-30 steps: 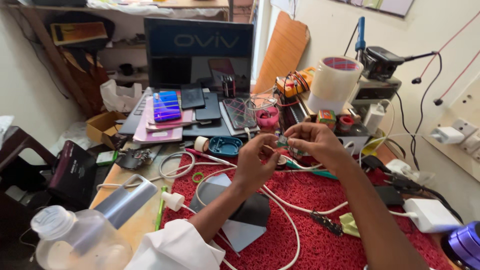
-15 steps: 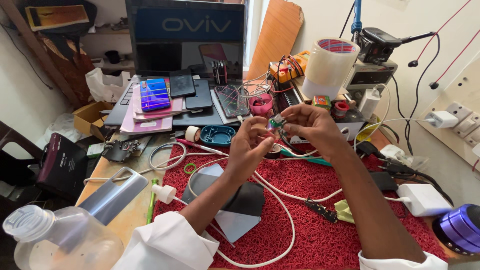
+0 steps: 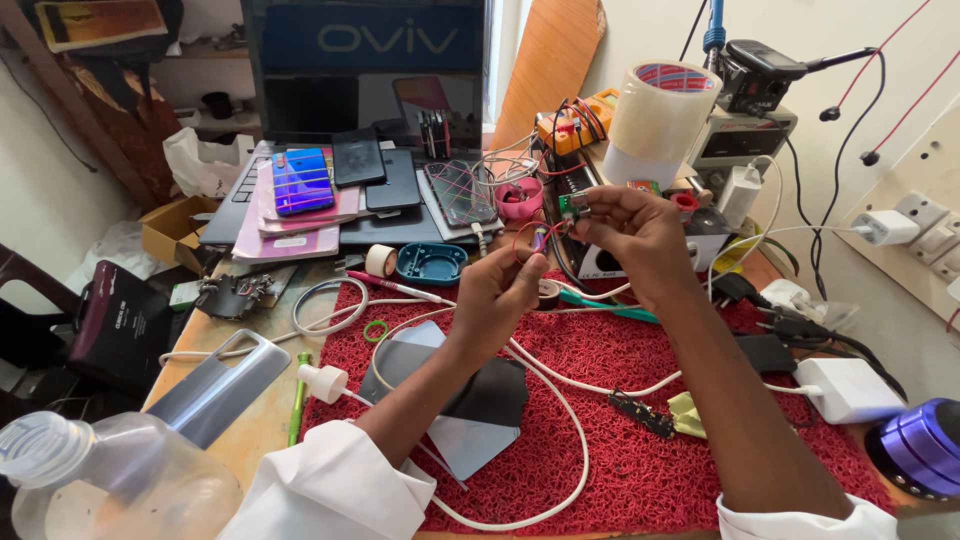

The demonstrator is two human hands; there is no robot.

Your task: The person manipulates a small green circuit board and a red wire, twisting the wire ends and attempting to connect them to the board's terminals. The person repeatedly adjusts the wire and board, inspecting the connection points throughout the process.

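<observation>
Both my hands are raised over a red textured mat [image 3: 640, 470]. My right hand [image 3: 630, 235] pinches a small green circuit board [image 3: 573, 205] between thumb and fingers. My left hand [image 3: 500, 290] pinches the thin red wires [image 3: 530, 240] that run from that board. The hands are a few centimetres apart. White cables [image 3: 560, 370] loop across the mat under my forearms, and a dark phone back panel [image 3: 470, 400] lies beneath my left arm.
Several phones [image 3: 340, 180] are stacked on a laptop at the back. A large tape roll [image 3: 655, 115], a power supply [image 3: 740, 140], a white charger [image 3: 850, 385], a blue lid [image 3: 430, 262], a plastic bottle [image 3: 90, 480] and a purple cylinder [image 3: 925, 445] crowd the bench.
My hands have stayed together with the small board and wires, lifting slightly. The camera view has shifted a little closer and downward.
</observation>
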